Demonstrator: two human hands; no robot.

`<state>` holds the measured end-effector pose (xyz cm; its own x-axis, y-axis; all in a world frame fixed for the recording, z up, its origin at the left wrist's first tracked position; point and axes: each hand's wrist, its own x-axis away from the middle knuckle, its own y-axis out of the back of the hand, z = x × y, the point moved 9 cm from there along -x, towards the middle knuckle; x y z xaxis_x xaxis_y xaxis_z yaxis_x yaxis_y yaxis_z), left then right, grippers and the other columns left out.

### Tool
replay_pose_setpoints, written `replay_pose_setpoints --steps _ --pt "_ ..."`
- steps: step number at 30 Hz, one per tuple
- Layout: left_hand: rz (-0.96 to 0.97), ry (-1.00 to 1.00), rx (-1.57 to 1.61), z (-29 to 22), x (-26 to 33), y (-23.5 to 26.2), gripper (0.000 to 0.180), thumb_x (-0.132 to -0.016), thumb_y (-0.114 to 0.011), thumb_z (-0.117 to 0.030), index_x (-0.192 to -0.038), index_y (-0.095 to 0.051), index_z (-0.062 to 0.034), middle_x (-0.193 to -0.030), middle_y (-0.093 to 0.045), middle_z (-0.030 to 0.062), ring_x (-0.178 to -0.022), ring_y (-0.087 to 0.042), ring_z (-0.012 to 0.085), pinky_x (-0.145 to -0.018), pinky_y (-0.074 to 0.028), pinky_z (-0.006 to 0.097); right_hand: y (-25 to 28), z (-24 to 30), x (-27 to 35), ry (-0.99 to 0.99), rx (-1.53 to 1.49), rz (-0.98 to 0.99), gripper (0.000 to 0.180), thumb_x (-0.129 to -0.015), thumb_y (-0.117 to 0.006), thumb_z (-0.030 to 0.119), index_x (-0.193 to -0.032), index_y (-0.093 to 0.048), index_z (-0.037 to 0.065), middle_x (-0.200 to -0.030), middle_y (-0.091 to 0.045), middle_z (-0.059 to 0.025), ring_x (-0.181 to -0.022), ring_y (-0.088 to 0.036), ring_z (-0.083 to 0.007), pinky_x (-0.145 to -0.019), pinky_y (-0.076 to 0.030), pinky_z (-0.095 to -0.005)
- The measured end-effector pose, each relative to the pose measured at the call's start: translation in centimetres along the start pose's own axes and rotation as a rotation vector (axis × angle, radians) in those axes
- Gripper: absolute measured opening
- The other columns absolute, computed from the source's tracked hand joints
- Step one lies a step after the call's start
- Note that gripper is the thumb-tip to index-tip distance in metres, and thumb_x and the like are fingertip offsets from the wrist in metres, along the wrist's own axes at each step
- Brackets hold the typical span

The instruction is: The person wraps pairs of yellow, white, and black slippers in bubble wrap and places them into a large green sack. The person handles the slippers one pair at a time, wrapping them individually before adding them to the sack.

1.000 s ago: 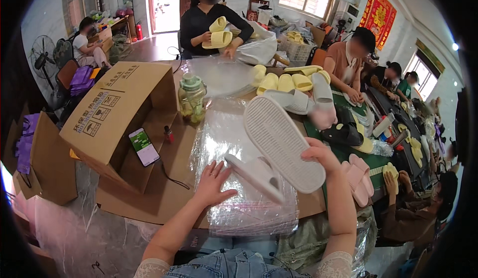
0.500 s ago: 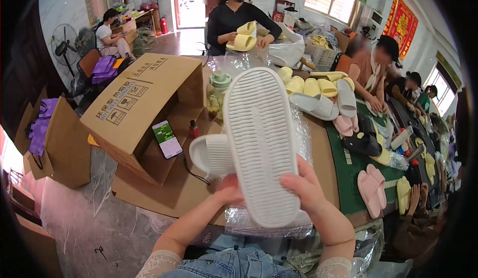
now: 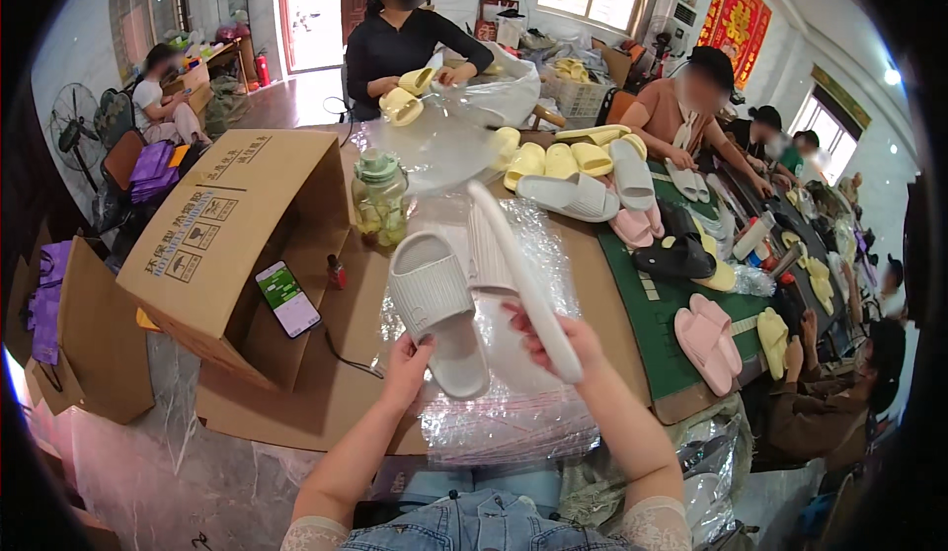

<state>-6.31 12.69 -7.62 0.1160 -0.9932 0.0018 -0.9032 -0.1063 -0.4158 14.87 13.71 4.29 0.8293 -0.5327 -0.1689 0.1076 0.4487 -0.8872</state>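
My left hand point(image 3: 406, 365) grips the edge of a light grey slide slipper point(image 3: 433, 289), its ribbed strap facing up. In my right hand point(image 3: 555, 342) is a matching slide slipper point(image 3: 523, 284), turned on its edge so the pale side of the sole shows and the strap points left. Both slippers are apart, side by side over a stack of clear plastic bags point(image 3: 509, 423) on the brown cardboard-covered table. Some fingers of my right hand are hidden behind the sole.
A cardboard box point(image 3: 237, 191) lies with its opening to the right, a phone point(image 3: 288, 298) inside. A jar point(image 3: 379, 200) and a small red bottle point(image 3: 337, 272) stand near it. Several yellow, grey, pink and black slippers point(image 3: 708, 344) lie rightward. Co-workers point(image 3: 405, 38) sit around.
The two slippers have come apart. The right one swung from sole-on to edge-on, and the left one came out from behind it, strap up. The view has shifted right.
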Motion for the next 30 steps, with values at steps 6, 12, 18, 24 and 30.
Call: replay_pose_setpoints --steps 6,12,18,24,30 --pt "-0.017 0.026 -0.303 1.4 -0.8 1.4 0.031 -0.095 -0.063 -0.014 -0.12 -0.06 0.0045 -0.105 -0.07 0.0089 -0.09 -0.065 0.0123 -0.078 -0.053 0.028 9.1 -3.2 6.0 -0.133 0.209 -0.722 0.055 -0.104 -0.044 0.039 -0.142 -0.044 -0.001 -0.132 -0.058 -0.0185 -0.103 -0.066 -0.0265 -0.087 -0.057 -0.039" --pt "0.048 0.006 -0.289 1.1 -0.9 -0.3 0.039 -0.095 -0.061 -0.011 -0.13 -0.054 0.0054 -0.112 -0.069 0.0124 -0.097 -0.066 0.0151 -0.082 -0.054 0.03 11.9 4.1 12.3 0.225 0.6 -1.034 0.06 -0.103 -0.036 0.051 -0.134 -0.053 0.002 -0.119 -0.066 -0.0191 -0.093 -0.069 -0.0274 -0.074 -0.058 -0.0383" --pt "0.083 0.013 -0.329 1.2 -0.7 -0.3 0.041 -0.098 -0.059 -0.01 -0.135 -0.051 0.0057 -0.117 -0.068 0.0129 -0.102 -0.065 0.0151 -0.086 -0.052 0.028 10.4 4.5 13.1 0.296 0.341 -0.85 0.07 -0.101 -0.03 0.06 -0.131 -0.056 0.002 -0.113 -0.068 -0.0197 -0.086 -0.071 -0.0263 -0.063 -0.057 -0.0323" --pt "0.094 -0.009 -0.31 0.0 -0.3 -1.1 0.046 -0.099 -0.058 -0.01 -0.141 -0.046 0.0055 -0.118 -0.067 0.0114 -0.103 -0.064 0.0135 -0.085 -0.053 0.028 9.6 2.5 11.9 -0.116 1.185 -0.893 0.042 -0.097 -0.053 0.035 -0.114 -0.065 -0.001 -0.096 -0.073 -0.0153 -0.079 -0.07 -0.0243 -0.066 -0.055 -0.0354" --pt "0.085 0.008 -0.87 -2.5 -0.1 -2.6 0.065 -0.095 -0.064 -0.027 -0.146 -0.039 0.0053 -0.122 -0.064 0.0221 -0.103 -0.066 0.0324 -0.091 -0.052 0.038 3.4 7.0 15.5 -0.05 1.793 -1.345 0.02 -0.089 -0.063 0.02 -0.1 -0.072 0.005 -0.085 -0.072 -0.0128 -0.08 -0.07 -0.029 -0.073 -0.054 -0.0389"
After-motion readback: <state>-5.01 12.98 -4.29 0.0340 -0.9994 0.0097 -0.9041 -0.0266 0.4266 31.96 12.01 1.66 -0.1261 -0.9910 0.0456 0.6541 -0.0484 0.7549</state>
